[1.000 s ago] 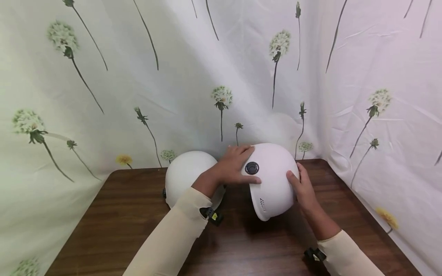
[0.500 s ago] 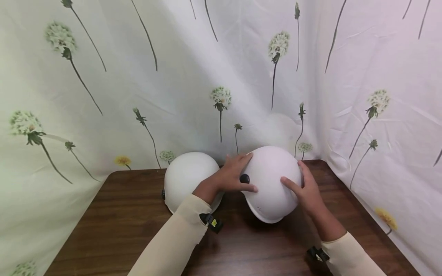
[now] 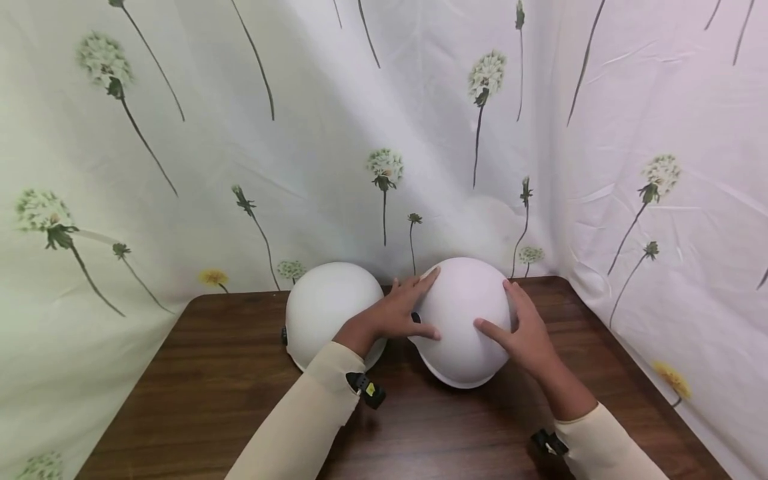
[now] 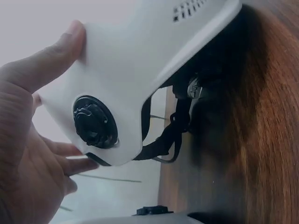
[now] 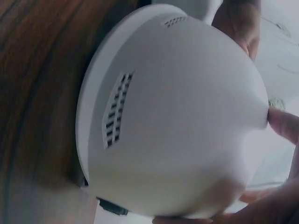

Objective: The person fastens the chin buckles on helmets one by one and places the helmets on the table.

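A white helmet [image 3: 461, 297] is held between both hands on the right half of the table, its brim towards the person. My left hand [image 3: 399, 313] grips its left side, thumb on the shell and fingers round the edge. My right hand [image 3: 528, 337] holds the opposite side, with thumb and fingertips spread on the shell. In the left wrist view, a round black knob [image 4: 96, 121] sits on the helmet's side and a black chin strap [image 4: 173, 140] hangs beneath. Vent slots [image 5: 118, 109] above the brim show in the right wrist view.
A second white helmet [image 3: 333, 307] stands just left of the held one, partly behind the left forearm. Both are near the back edge of the dark wooden table [image 3: 240, 413]. A white curtain [image 3: 324, 167] printed with dandelions surrounds the table's back and sides.
The held helmet has turned, its black knob swinging left and its brim coming round to face the person. It now sits slightly lower. The other helmet stays in place.
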